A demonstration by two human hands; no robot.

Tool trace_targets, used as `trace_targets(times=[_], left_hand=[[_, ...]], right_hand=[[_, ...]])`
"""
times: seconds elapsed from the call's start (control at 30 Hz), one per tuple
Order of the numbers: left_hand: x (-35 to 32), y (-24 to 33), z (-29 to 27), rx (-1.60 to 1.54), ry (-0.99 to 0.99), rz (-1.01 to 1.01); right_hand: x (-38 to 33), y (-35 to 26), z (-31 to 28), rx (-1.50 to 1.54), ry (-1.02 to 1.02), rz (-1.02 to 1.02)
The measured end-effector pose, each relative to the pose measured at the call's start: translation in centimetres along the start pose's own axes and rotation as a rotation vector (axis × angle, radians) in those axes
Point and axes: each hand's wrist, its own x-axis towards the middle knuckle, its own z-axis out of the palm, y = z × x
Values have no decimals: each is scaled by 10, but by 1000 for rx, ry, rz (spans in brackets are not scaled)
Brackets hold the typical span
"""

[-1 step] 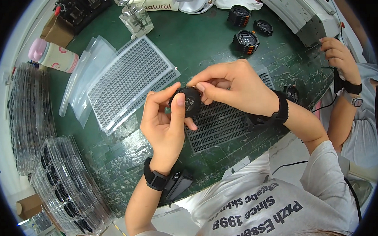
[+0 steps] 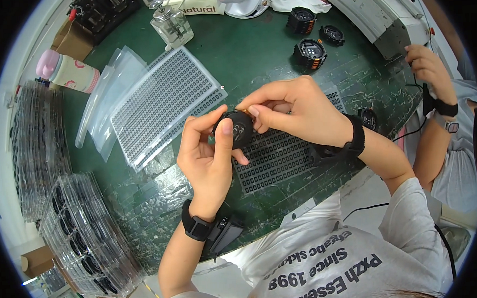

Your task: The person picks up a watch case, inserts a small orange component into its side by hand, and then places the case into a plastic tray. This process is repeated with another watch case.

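My left hand (image 2: 205,150) is closed around a round black watch case (image 2: 241,128), held tilted above the bench with the thumb on its face. The thumb and forefinger of my right hand (image 2: 295,105) are pinched together at the upper rim of the case. Whatever is between those fingertips is too small to make out. Beneath both hands lies a sheet of small black-outlined pieces (image 2: 274,166), partly hidden by them. To its left are similar pale sheets (image 2: 167,101), stacked askew on clear plastic film (image 2: 106,109).
Black watch cases with orange accents (image 2: 310,54) stand at the far right. Stacked clear trays (image 2: 88,235) line the left edge. A glass dispenser bottle (image 2: 172,29) and a pink-lidded bottle (image 2: 70,71) stand farther back. A co-worker's hand (image 2: 432,74) is at the right.
The co-worker's hand at the right has shifted very slightly. My own hands and the watch case show no visible movement.
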Motion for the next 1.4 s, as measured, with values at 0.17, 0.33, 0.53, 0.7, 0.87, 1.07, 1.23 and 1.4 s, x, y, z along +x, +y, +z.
trace_targets(times=[0.17,0.33,0.53,0.7,0.87,1.07,1.23,1.4], left_hand=[[2,2,0,-62,-12,-36],[3,2,0,-89,-38,-53],[2,-4,-3,-172,-62,-78],[2,-4,-5,-192,-76,-103],[2,-4,-4,-208,-72,-115],[3,-5,-4,-210,-69,-111],[2,-5,-4,-189,-63,-113],[3,-3,-2,-165,-53,-106]], right_hand=[[-3,-2,-4,-1,-34,-66],[-3,-4,-10,77,-48,-36],[-2,-6,-11,221,-57,43],[-3,-7,-9,261,-62,42],[-4,-5,-9,283,-51,28],[-4,-6,-9,282,-47,51],[-5,-7,-9,258,-48,77],[-6,-4,-10,254,-53,54]])
